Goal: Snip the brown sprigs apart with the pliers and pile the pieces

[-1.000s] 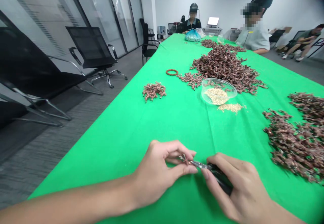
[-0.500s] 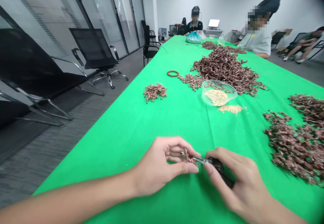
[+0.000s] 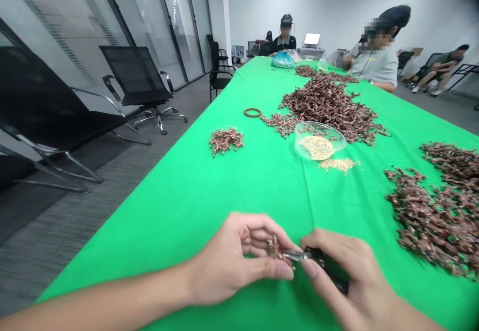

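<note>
Between thumb and fingers, my left hand (image 3: 239, 261) pinches a small copper-brown figure (image 3: 276, 249) with branching silvery tips, like a tiny antlered deer. My right hand (image 3: 355, 266) is wrapped around pliers (image 3: 312, 257) with narrow metal jaws and black handles. The jaws reach into the left hand's grip and touch the figure; exactly what they grip there is too small to tell. A clear plastic bowl (image 3: 340, 144) beyond the hands holds tiny pale beige pieces (image 3: 317, 147), and more of them lie spilled beside it.
A small pile of brown figures (image 3: 226, 141) lies left, a large pile (image 3: 329, 104) behind the bowl, another pile (image 3: 437, 216) at right. A brown ring (image 3: 252, 113) and blue bag (image 3: 283, 59) rest on the green cloth (image 3: 179, 196). Co-workers sit beyond; chairs (image 3: 134, 79) stand left.
Both hands, with the figure and pliers, appear slightly lower in view, as the camera has tilted a little. The grip on each is unchanged. A co-worker at right now has a hand raised.
</note>
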The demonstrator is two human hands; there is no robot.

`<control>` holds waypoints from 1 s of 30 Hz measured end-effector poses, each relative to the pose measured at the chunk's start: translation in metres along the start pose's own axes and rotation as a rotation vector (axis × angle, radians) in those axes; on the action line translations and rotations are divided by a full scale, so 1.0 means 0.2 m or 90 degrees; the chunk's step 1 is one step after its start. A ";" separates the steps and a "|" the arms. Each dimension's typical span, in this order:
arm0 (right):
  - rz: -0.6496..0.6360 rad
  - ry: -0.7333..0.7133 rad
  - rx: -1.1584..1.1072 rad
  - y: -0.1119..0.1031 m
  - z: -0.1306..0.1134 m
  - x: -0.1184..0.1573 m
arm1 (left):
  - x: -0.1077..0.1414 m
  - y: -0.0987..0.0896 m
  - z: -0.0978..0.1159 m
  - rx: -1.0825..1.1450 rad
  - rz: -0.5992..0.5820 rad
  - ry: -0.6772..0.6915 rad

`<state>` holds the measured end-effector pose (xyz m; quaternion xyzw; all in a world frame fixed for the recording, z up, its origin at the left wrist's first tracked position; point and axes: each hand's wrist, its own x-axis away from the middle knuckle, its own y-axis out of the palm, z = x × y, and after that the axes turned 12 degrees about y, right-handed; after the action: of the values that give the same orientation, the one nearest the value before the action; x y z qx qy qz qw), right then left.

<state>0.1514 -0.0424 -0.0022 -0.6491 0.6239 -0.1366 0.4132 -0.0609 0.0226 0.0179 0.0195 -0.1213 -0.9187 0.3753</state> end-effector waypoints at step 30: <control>-0.010 0.090 0.015 0.05 -0.04 0.03 | 0.01 0.04 -0.02 -0.142 0.112 0.092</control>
<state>0.1401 -0.0486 -0.0070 -0.6377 0.6449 -0.1923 0.3748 -0.0556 0.0149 0.0162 0.0332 0.0075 -0.8862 0.4621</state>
